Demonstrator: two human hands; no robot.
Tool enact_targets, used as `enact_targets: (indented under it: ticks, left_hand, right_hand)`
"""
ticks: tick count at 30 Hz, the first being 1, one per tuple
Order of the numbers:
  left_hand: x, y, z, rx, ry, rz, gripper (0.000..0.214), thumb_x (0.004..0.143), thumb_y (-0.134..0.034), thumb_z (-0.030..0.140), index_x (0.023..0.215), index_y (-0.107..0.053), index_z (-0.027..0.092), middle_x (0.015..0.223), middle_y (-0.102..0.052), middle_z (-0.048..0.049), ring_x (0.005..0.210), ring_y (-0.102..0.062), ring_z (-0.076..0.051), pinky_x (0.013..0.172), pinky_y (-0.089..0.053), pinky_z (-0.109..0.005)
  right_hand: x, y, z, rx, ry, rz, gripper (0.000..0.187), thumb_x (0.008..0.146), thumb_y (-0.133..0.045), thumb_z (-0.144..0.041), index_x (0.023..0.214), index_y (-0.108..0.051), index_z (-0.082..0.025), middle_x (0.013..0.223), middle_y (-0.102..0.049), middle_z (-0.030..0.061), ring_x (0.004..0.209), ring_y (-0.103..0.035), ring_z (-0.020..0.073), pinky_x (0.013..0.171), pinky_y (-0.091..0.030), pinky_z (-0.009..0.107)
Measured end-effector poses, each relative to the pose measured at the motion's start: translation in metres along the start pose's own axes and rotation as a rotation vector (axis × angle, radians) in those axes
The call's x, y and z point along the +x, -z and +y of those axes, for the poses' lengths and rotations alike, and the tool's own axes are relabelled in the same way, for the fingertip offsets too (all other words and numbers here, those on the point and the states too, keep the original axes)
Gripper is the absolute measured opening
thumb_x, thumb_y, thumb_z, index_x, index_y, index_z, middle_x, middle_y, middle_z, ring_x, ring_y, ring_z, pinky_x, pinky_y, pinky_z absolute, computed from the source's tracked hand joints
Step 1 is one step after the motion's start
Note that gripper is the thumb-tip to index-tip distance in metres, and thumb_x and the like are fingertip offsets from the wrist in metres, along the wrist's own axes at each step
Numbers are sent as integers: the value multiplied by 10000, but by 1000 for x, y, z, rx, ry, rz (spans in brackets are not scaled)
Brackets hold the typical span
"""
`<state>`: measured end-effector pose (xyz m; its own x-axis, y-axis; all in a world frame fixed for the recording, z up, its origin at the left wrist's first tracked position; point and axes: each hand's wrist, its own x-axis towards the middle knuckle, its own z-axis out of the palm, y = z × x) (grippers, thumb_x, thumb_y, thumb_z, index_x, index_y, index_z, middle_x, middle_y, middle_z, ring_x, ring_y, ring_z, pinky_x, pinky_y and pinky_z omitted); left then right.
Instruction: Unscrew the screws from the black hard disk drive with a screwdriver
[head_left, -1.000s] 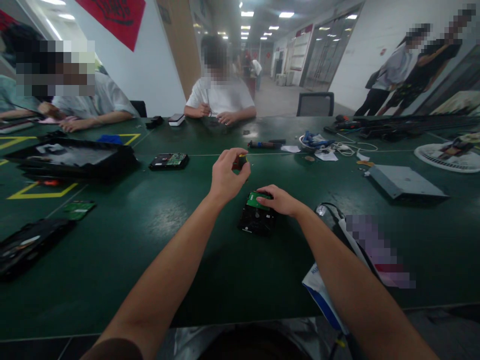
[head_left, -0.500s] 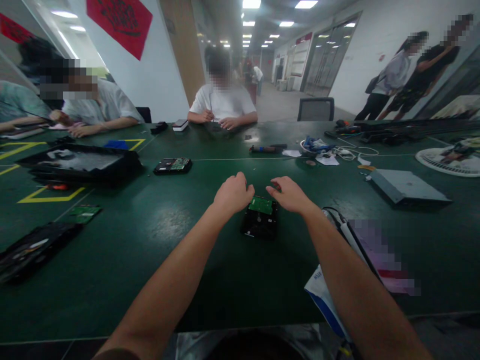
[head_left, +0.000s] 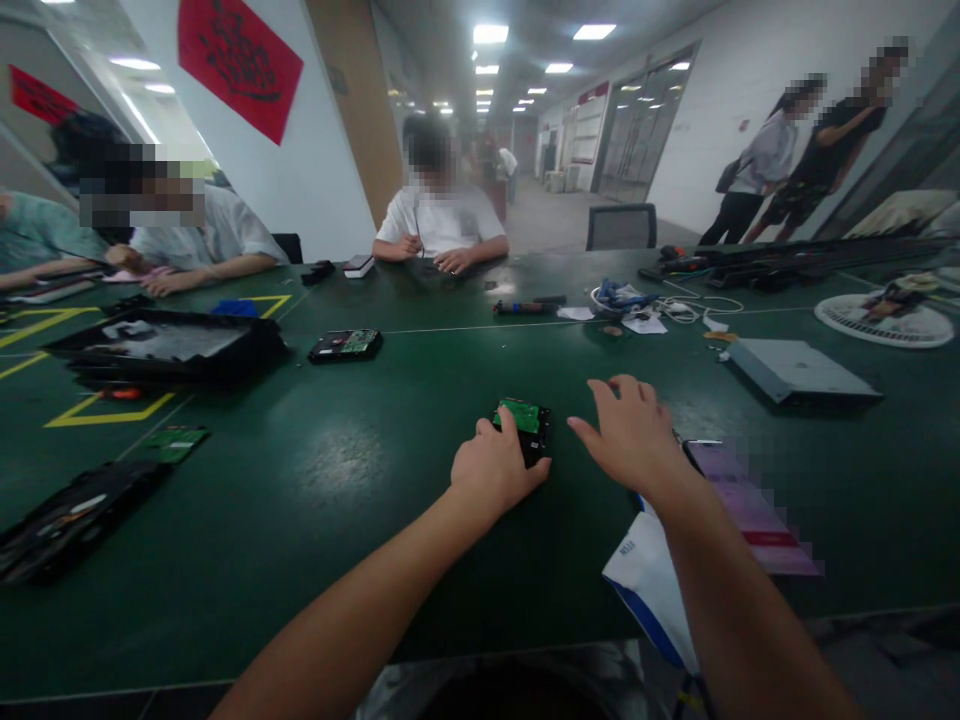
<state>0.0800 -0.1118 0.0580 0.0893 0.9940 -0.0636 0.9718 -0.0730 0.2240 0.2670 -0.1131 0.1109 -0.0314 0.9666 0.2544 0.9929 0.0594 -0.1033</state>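
A black hard drive (head_left: 526, 425) with a green circuit board on top lies on the dark green table (head_left: 360, 470) in front of me. My left hand (head_left: 496, 468) rests on the drive's near left side, fingers curled round its edge, thumb up along its left side. My right hand (head_left: 631, 428) hovers just right of the drive with its fingers spread and holds nothing. Beneath the right wrist a white and blue bag (head_left: 651, 590) and a pink-covered item (head_left: 731, 490) lie on the table.
A second hard drive (head_left: 346, 345) lies farther left, beside a black tray (head_left: 161, 345). A grey flat case (head_left: 799, 368) sits at right, cables and tools (head_left: 630, 298) beyond. Three people sit at the far and left sides; two stand at back right.
My left hand dropped from raised above the table onto the hard drive. My right hand left the drive's top and moved right, fingers spreading. The small item in the left hand is gone from view.
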Motion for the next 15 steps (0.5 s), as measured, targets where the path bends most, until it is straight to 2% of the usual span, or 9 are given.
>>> enact_targets:
  ticks: [4, 8, 11, 15]
  left_hand:
    - [2, 5, -15, 0, 10, -64, 966, 764, -577, 770, 1515, -395, 191, 1294, -578, -289, 1016, -708, -410, 735, -536, -450]
    - [1, 12, -43, -2, 40, -14, 871, 757, -588, 757, 1420, -474, 205, 1224, -613, -266, 958, -719, -416, 692, -528, -454]
    - [-4, 19, -71, 13, 107, -10, 834, 770, -570, 750, 1389, -478, 198, 1224, -621, -265, 952, -723, -418, 704, -529, -461]
    - [-14, 29, -114, 30, 207, -25, 844, 774, -546, 761, 1393, -463, 192, 1257, -622, -264, 1016, -707, -434, 763, -534, -483]
  right_hand:
    - [-41, -18, 42, -59, -216, 89, 620, 954, -520, -562, 1407, -547, -140, 1406, -477, 293, 1319, -437, 514, 958, -449, 683]
    - [-54, -26, 68, -23, -317, 71, 689, 947, -471, -629, 1390, -548, -107, 1396, -467, 307, 1283, -475, 525, 897, -498, 638]
    - [-54, -24, 69, -30, -311, 67, 715, 957, -424, -656, 1368, -567, -88, 1365, -494, 317, 1246, -506, 522, 883, -502, 627]
    - [-48, -18, 55, -37, -254, 176, 673, 984, -395, -598, 1383, -558, -80, 1343, -524, 305, 1247, -513, 482, 944, -473, 621]
